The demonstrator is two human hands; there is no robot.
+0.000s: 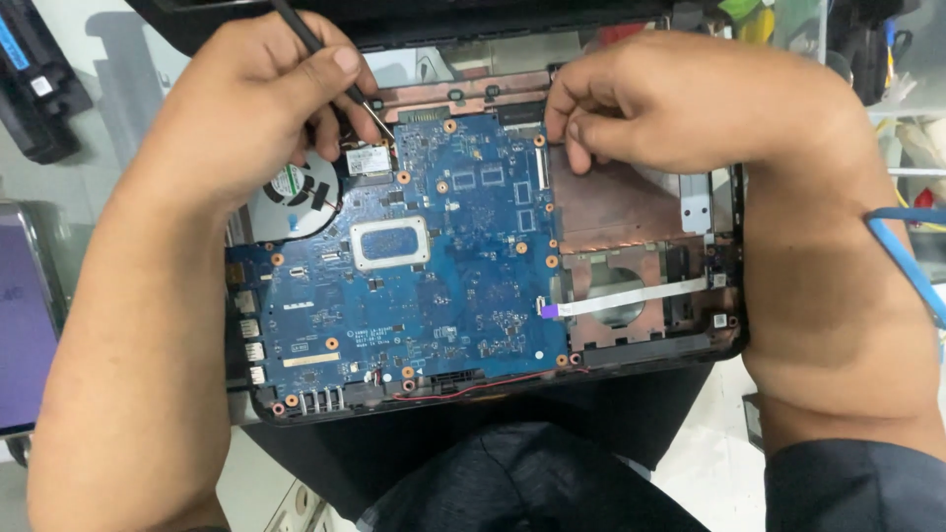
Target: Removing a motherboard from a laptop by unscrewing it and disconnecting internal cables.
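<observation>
A small wireless card [367,158] is seen seated at the far left corner of a blue circuit board [434,266], just beside a round fan [296,192], inside an opened laptop shell [724,335] on the table. A thin black tool [315,49], clenched in the left hand [261,99], is slanted down from the far edge so that its tip meets the card. The right hand [680,99], fingers pinched with nothing visibly grasped, is rested on the board's far right edge. A white ribbon cable [631,296] is laid well apart, towards the right.
</observation>
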